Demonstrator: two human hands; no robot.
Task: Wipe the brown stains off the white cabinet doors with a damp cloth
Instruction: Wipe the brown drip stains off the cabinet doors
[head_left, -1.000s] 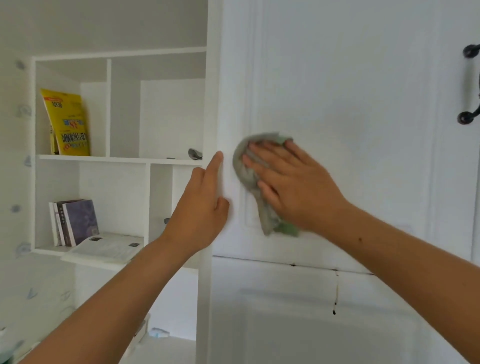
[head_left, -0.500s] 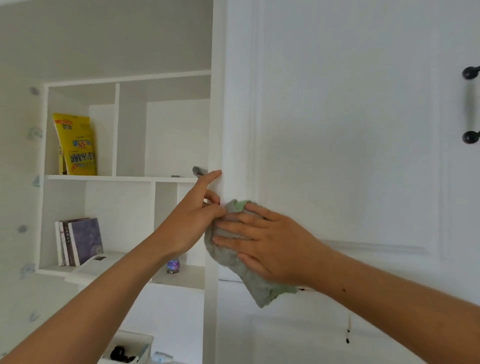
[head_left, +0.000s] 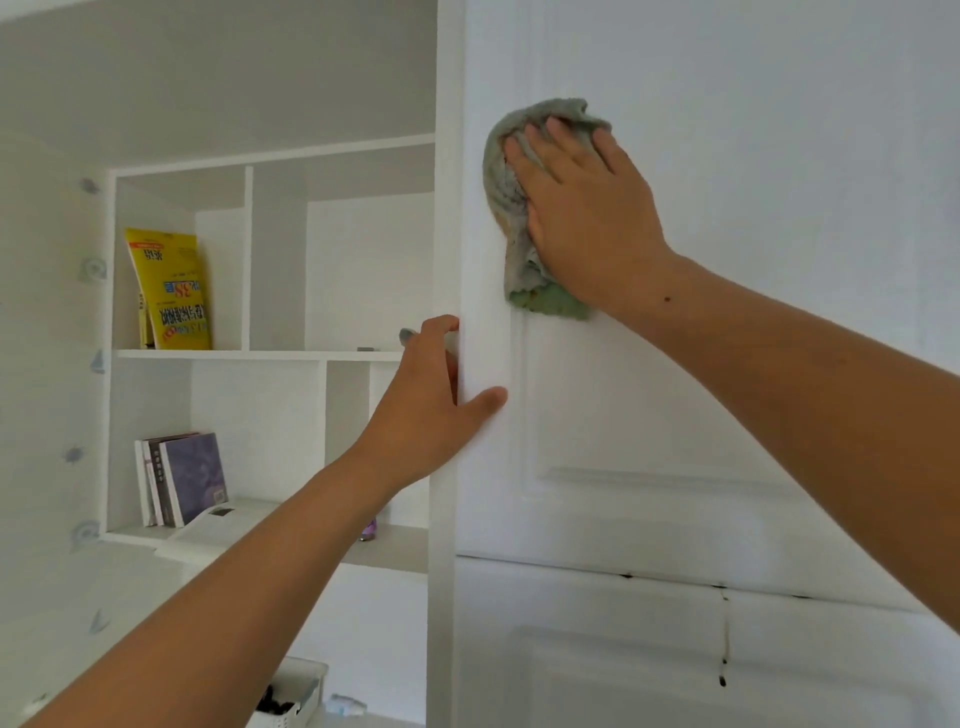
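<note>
**Cloth high on the upper door, stains low at the seam**

The right hand is pressing a grey-green cloth flat against the upper cabinet door, near the door's left edge. The fingers are lying straight and slightly spread over the bunched fabric. The cloth is showing above the fingertips and hanging out below the heel of the palm, where a greener fold is touching the door.

The left hand is gripping the same door lower down by its left edge – thumb lying across the front face, fingers curling round behind and out of sight.

The brown stains are sitting well below the cloth: dark spots dotting the seam between the upper door and the lower cabinet door, and a thin drip running down from the seam to a blob.

To the left, an open white shelf unit is holding a yellow book leaning in an upper compartment. Lower down a few purple-covered books are standing upright, with an open booklet lying just beside them.
</note>
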